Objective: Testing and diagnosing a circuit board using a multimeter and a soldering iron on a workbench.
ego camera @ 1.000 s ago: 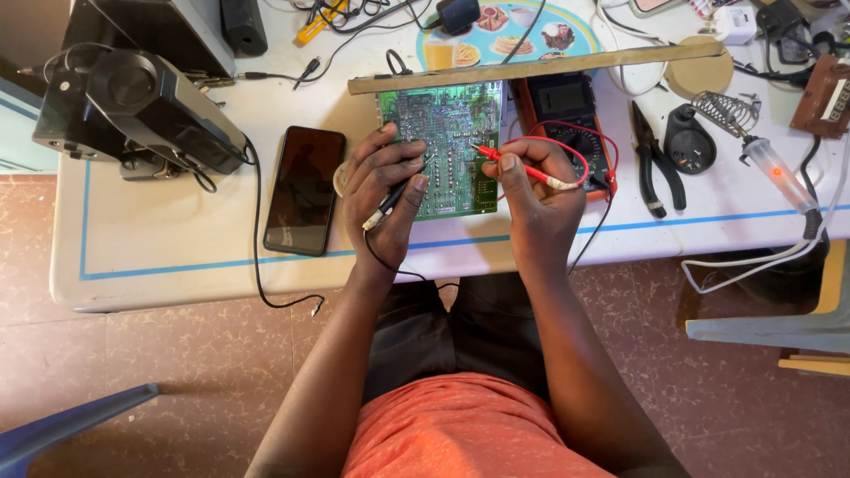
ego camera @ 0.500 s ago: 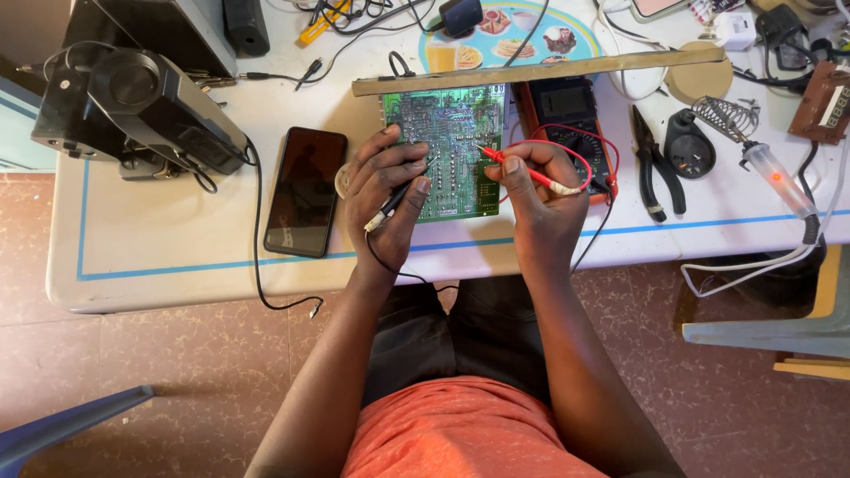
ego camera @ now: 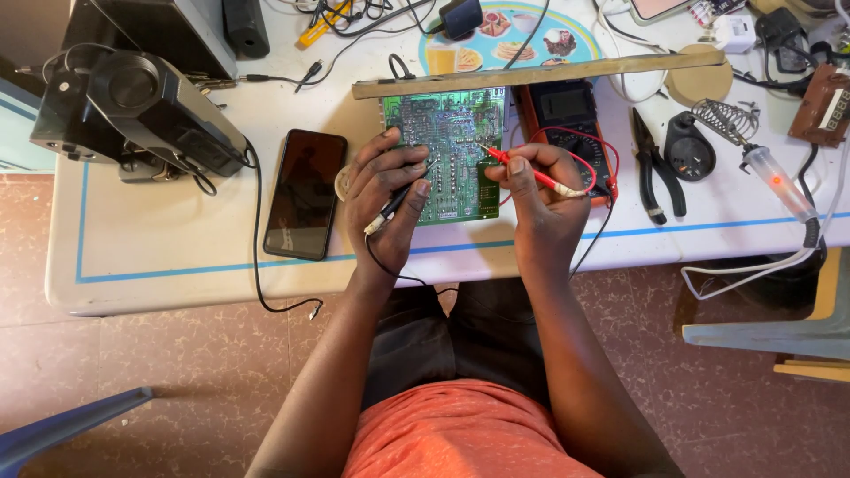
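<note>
floor (ego camera: 159,372): brown tiles (worn) | table (ego camera: 159,257): white, blue-lined | daylight

You've got 2 hands on the job: left hand (ego camera: 387,190), right hand (ego camera: 537,199). Probes, 2: 1 black probe (ego camera: 396,205), 1 red probe (ego camera: 529,173). Circuit boards, 1: the green circuit board (ego camera: 453,133). Meters, 1: a multimeter (ego camera: 567,111) just beside it. Phones, 1: the black phone (ego camera: 305,193) on your worktop (ego camera: 159,257). Pliers (ego camera: 655,164), 1 pair. Soldering irons, 1: the soldering iron (ego camera: 779,181), plus 1 coil stand (ego camera: 722,119). Wooden sticks, 1: the wooden stick (ego camera: 549,71) across the top. Black machines far left, 1: the black machine (ego camera: 142,106). Wires up top: too tangled to count.
</note>
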